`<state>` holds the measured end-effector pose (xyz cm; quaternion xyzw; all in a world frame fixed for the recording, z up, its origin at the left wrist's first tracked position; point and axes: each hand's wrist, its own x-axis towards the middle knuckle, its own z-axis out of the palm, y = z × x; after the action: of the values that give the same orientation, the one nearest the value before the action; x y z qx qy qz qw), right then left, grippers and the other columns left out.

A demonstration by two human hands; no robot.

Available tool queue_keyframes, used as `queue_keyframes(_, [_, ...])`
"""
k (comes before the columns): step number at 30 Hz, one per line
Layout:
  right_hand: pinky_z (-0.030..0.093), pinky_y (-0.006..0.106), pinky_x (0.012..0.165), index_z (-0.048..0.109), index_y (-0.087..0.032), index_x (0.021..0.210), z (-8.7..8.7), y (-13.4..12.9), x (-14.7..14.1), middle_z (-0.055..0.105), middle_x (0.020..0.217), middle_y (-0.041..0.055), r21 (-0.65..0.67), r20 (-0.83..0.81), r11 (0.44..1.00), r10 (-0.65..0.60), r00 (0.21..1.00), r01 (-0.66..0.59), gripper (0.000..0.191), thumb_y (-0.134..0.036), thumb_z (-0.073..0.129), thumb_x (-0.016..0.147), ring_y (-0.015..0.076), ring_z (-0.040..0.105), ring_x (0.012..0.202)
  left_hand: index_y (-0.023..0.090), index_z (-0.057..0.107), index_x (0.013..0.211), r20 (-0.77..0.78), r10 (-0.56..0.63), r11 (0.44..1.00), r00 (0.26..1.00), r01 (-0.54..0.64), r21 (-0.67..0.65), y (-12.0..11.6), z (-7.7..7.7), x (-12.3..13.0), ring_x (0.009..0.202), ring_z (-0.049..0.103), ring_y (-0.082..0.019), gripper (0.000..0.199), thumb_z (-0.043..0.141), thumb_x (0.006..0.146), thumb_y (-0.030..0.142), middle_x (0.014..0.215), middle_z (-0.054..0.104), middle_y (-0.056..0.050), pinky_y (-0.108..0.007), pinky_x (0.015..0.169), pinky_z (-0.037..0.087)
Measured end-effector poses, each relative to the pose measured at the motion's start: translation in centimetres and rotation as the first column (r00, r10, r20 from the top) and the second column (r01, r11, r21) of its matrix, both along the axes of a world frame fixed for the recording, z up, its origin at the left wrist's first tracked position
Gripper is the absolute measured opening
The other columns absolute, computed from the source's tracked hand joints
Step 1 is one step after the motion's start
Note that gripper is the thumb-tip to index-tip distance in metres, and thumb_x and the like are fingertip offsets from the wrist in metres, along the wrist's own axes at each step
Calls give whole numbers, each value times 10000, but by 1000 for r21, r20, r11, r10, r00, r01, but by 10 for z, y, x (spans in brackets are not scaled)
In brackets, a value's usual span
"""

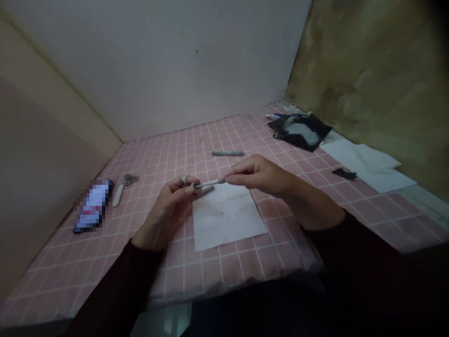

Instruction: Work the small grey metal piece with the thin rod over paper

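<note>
My left hand (171, 199) is closed, its thumb and fingers pinching a small round greyish piece (197, 187) too small to name. A light band (183, 178) shows at one of its fingers. My right hand (257, 174) pinches a slim white stick (210, 183), held nearly level between the hands. The stick's left end meets the round piece; whether it goes inside I cannot tell. Just below the stick, a short grey rod-like end (208, 189) projects from beside the left fingers. A white sheet of paper (229, 224) lies beneath, on the pink checked tablecloth (175, 271).
A grey pen-like stick (227, 153) lies beyond the hands. At left are a blurred-out phone (93, 206), a white strip (118, 194) and scissors (129, 179). Black-and-white sheets (303, 131), white papers (368, 164) and a dark scrap (344, 174) lie at right. Walls border the table.
</note>
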<state>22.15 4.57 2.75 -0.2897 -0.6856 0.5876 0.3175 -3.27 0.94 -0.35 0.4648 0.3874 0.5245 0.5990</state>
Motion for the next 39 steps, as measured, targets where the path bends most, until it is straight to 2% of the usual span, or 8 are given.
queue_keyframes(3, [175, 248, 506, 766, -145, 906, -4, 2, 2, 404, 549, -71, -36, -57, 998, -47, 997, 45, 191, -307, 711, 822, 51, 293, 520, 174, 691, 837, 60, -14, 1000, 998, 14, 0, 1, -1, -1, 634, 626, -117, 194, 806, 705, 257, 751, 681, -2, -325, 726, 570])
queue_keyframes(8, [138, 271, 522, 751, -115, 958, -10, 3, 1, 330, 521, -90, -108, -145, 994, -25, 989, 9, 205, -270, 674, 848, 30, 251, 500, 173, 680, 899, 84, -51, 999, 995, 50, 16, 0, -5, -6, 626, 604, -119, 229, 778, 741, 306, 796, 678, -22, -357, 736, 556])
queue_keyframes(15, [141, 252, 506, 737, -108, 949, -11, 1, -3, 333, 526, -86, -154, -137, 988, -27, 990, 6, 222, -285, 724, 816, 41, 245, 490, 131, 692, 917, 180, -201, 976, 963, 212, -44, -2, -5, -12, 621, 633, -95, 309, 858, 694, 266, 858, 717, -38, -277, 682, 556])
queue_keyframes(18, [138, 248, 503, 740, -111, 922, -11, 0, -4, 340, 513, -89, -164, -140, 987, -17, 990, -6, 224, -286, 731, 782, 40, 244, 479, 122, 698, 904, 204, -220, 971, 954, 235, -54, -3, -4, -13, 625, 648, -85, 301, 875, 683, 223, 881, 732, -42, -234, 658, 555])
queue_keyframes(21, [139, 247, 496, 747, -115, 889, -12, 0, -4, 324, 497, -96, -152, -125, 988, -3, 992, -17, 237, -310, 740, 754, 43, 240, 473, 129, 694, 901, 208, -199, 974, 958, 216, -64, -3, -4, -13, 638, 655, -78, 274, 867, 693, 176, 864, 736, -29, -211, 660, 553])
queue_keyframes(31, [206, 248, 517, 779, -132, 892, -10, -2, -5, 431, 581, -50, 10, 94, 999, -33, 995, 32, 245, -339, 716, 779, 66, 324, 545, 143, 662, 898, 222, -192, 977, 956, 208, -53, -4, -7, -11, 775, 716, -131, 249, 827, 714, 111, 950, 741, -44, -292, 830, 574])
queue_keyframes(35, [210, 242, 516, 779, -126, 891, -9, -3, -7, 419, 585, -47, 23, 126, 999, -51, 991, 48, 240, -323, 687, 791, 66, 313, 541, 140, 667, 913, 221, -195, 975, 956, 214, -62, -2, -10, -12, 778, 720, -126, 250, 833, 726, 136, 931, 733, -30, -276, 825, 573])
queue_keyframes(39, [212, 237, 512, 784, -135, 915, -12, -2, -7, 424, 583, -40, 59, 144, 998, -41, 989, 33, 274, -357, 682, 792, 72, 323, 542, 133, 696, 937, 198, -223, 971, 955, 236, -44, -2, -11, -9, 711, 702, -99, 250, 840, 734, 165, 896, 731, -18, -218, 726, 564])
